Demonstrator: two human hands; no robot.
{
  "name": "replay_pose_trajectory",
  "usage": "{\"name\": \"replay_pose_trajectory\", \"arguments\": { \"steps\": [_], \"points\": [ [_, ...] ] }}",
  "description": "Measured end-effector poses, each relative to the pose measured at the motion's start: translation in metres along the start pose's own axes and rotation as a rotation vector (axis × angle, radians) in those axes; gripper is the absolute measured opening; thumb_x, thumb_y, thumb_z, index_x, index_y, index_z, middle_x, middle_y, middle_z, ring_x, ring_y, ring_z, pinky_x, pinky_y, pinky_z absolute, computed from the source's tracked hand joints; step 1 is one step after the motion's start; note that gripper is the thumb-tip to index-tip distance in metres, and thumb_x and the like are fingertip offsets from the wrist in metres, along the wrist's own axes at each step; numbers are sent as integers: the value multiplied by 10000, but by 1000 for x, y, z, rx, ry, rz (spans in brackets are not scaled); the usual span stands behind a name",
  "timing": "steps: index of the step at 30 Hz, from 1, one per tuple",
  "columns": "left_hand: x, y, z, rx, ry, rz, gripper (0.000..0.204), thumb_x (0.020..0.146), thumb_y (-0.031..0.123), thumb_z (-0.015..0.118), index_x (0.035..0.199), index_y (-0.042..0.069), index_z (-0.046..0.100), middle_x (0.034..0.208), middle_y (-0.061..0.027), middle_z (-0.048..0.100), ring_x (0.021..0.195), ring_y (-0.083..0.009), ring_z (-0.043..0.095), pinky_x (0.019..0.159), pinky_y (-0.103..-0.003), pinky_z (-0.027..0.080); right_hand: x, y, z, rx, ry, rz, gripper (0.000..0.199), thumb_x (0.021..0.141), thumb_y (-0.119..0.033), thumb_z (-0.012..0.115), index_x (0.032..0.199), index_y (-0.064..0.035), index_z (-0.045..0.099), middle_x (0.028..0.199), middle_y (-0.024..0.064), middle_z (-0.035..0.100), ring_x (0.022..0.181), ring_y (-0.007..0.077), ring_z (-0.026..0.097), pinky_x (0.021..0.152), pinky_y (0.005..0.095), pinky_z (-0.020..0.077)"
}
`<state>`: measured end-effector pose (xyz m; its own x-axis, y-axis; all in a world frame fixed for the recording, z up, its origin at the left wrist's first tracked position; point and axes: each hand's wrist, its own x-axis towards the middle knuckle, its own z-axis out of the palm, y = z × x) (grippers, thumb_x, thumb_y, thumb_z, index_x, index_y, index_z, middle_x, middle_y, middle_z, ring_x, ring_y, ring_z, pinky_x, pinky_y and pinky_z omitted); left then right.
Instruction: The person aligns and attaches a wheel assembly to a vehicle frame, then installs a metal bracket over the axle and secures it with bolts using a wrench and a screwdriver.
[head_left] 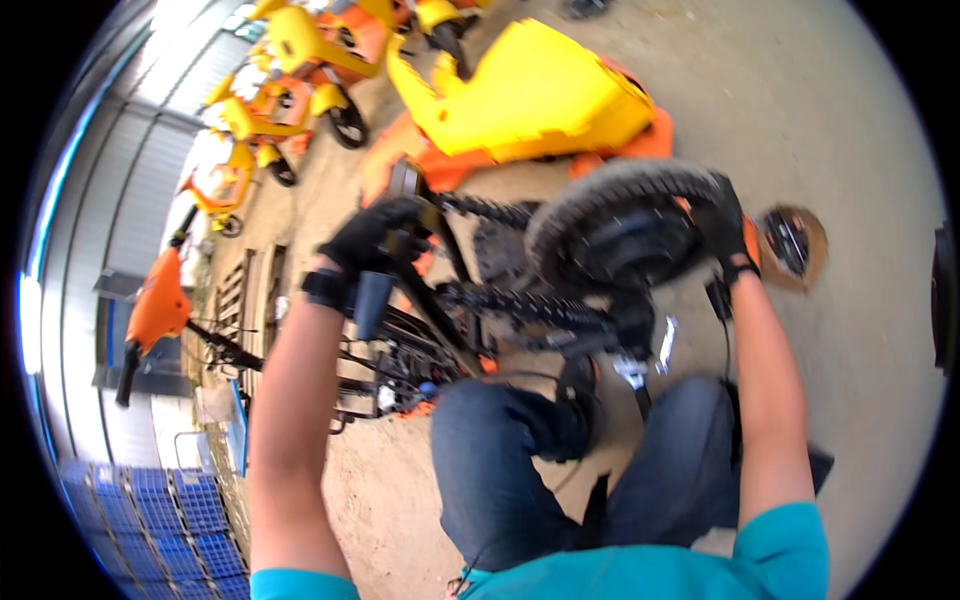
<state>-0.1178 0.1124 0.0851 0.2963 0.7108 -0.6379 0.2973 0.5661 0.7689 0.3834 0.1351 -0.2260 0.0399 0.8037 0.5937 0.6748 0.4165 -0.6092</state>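
Over the floor (860, 150), outstretched right hand (718, 218) clasps wheel (628, 240).

Floor (860, 400): grey-tan, dusty, carried everything. At 12 o'clock, yellow body panel (530, 90) lay over orange panel (395, 145), which was down on the floor. Yellow-and-orange scooters (295, 40) stood in a row toward 11. Slatted wooden pallet (235, 295) lay flat at 9. Open cardboard box (820, 240) with dark contents sat around 2. Near centre, toward 4: silver wrench (667, 345), plus silver-headed tool (632, 372) just beside it. Dark shoe (582, 395) rested below centre. Stripped scooter frame (450, 335) was mid-left, floor contact hidden.
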Motion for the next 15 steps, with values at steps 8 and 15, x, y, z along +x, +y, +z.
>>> {"name": "replay_pose_trajectory", "arguments": {
  "steps": [8,15],
  "points": [
    [3,-4,-19,963,22,502,513,867,12,675,1342,-1,480,1192,-104,606,995,-209,673,842,-329,567,-10,-9,-6,-20,104,337,465,722,-156,726,1161,-84,591,1111,189,658,1085,395,602,915,468,496],
    [2,7,-4,94,215,-23,338,989,303,565,1267,111,557,1006,-124,686,806,-250,715,663,-328,585,-9,-14,-5,-26,88,469,584,715,-251,762,1246,-112,560,1159,176,644,1120,383,592,940,464,486]
  ]
}}
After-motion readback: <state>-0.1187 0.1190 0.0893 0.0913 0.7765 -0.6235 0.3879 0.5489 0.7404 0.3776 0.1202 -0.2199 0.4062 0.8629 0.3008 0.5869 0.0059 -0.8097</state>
